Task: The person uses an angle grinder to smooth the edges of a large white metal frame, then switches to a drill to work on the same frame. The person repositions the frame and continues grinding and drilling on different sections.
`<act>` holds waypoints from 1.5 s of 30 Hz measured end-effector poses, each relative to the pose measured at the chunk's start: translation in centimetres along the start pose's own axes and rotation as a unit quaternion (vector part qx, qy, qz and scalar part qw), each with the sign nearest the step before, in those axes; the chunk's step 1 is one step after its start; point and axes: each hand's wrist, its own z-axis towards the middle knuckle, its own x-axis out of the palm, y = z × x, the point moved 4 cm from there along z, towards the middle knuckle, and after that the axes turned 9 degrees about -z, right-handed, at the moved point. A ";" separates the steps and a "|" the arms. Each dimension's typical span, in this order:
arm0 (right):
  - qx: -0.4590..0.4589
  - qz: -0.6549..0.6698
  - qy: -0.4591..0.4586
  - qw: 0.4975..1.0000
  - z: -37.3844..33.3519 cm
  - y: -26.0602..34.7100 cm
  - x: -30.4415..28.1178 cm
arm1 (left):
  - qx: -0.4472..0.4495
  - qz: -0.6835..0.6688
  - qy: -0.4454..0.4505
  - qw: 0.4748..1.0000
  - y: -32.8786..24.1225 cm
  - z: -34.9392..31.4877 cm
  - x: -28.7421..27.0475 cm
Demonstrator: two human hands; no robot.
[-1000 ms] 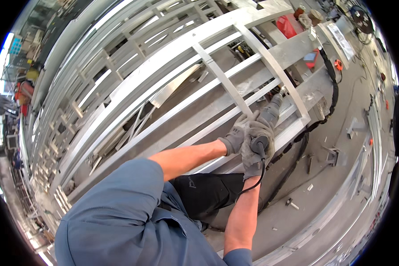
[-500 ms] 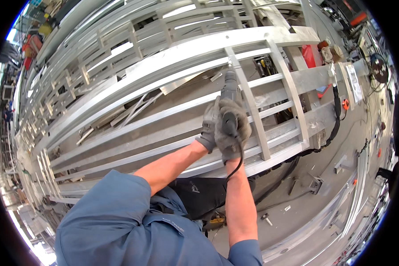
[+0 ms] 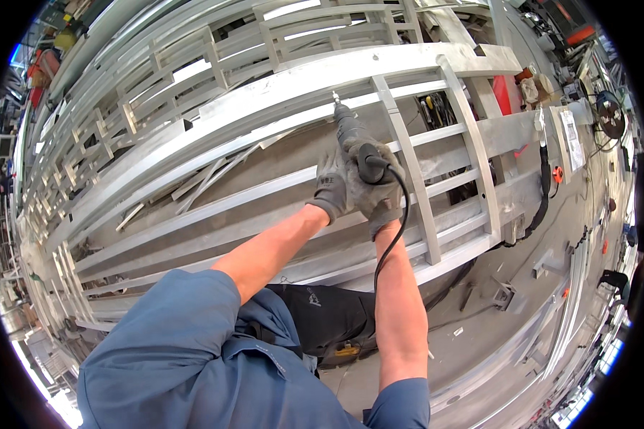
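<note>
A dark grey corded power drill [image 3: 349, 130] points away from me, its chuck and bit close to the long far beam of a silver metal frame [image 3: 286, 84]. I cannot tell whether the tip touches the metal. My right hand [image 3: 379, 187], in a grey work glove, is closed round the drill's rear grip. My left hand [image 3: 331, 184], gloved the same way, grips its left side, with the fingertips partly hidden. From the drill's back end a black cord [image 3: 402, 236] curves down along my right forearm. Just right of the bit, a crossbar [image 3: 408, 154] spans the frame's long rails.
Further metal frames [image 3: 322, 28] are stacked beyond this one. At the right stand a red bag [image 3: 504, 94], a black hose [image 3: 540, 189], an orange tape measure [image 3: 557, 174] and a cord reel [image 3: 610, 114]. Long metal profiles [image 3: 569, 322] lie at the lower right.
The drill has shifted left, from beside the crossbar to a stretch of the far rail left of it, and now tilts leftward. Both hands moved with it, still gripping.
</note>
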 end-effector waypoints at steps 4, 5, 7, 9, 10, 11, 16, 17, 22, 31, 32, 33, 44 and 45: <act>-0.054 0.028 0.003 0.998 0.5 -0.1 -0.4 | 0.033 -0.001 -0.065 0.997 -5.8 -0.3 -2.1; -0.067 0.045 0.013 0.997 0.6 -0.1 0.2 | 0.023 0.015 -0.072 0.997 -4.2 -0.4 -2.1; -0.062 0.046 0.028 0.997 0.6 -0.4 0.7 | 0.019 -0.033 -0.095 0.995 -2.6 -0.6 -1.5; -0.031 0.068 0.034 0.997 0.6 -1.0 0.6 | 0.019 -0.058 -0.098 0.993 -3.6 -0.3 -1.7; -0.019 0.068 0.033 0.997 0.5 -0.9 0.4 | 0.019 -0.056 -0.093 0.994 -4.5 -0.5 -2.0; -0.009 0.072 0.033 0.997 0.4 -0.7 0.3 | 0.018 -0.068 -0.088 0.994 -4.7 -0.7 -2.0; -0.067 0.060 0.012 0.996 0.9 -1.7 0.3 | -0.017 -0.215 -0.039 0.976 0.7 -1.9 1.8; -0.029 0.046 0.030 0.998 1.1 -0.7 0.2 | -0.034 -0.230 -0.032 0.972 1.6 -1.8 1.9; -0.068 0.064 0.022 0.995 1.9 -1.3 0.2 | -0.102 -0.203 -0.026 0.973 -0.1 -1.4 0.8; -0.056 0.038 0.037 0.997 1.9 -3.0 0.6 | -0.182 -0.183 -0.061 0.964 -1.7 -0.5 0.3; -0.042 0.032 0.040 0.998 1.7 -2.9 0.8 | -0.167 -0.145 -0.054 0.974 0.0 -0.4 0.8; -0.063 0.039 0.042 0.996 1.9 -3.4 0.7 | -0.148 -0.108 -0.044 0.982 1.4 0.0 1.5; 0.047 0.097 0.062 0.992 1.3 -2.0 0.0 | -0.052 -0.055 -0.166 0.983 -1.6 -0.8 0.0; 0.047 0.091 0.069 0.992 1.1 -2.0 0.1 | -0.054 -0.070 -0.158 0.983 -1.6 -0.8 -0.1</act>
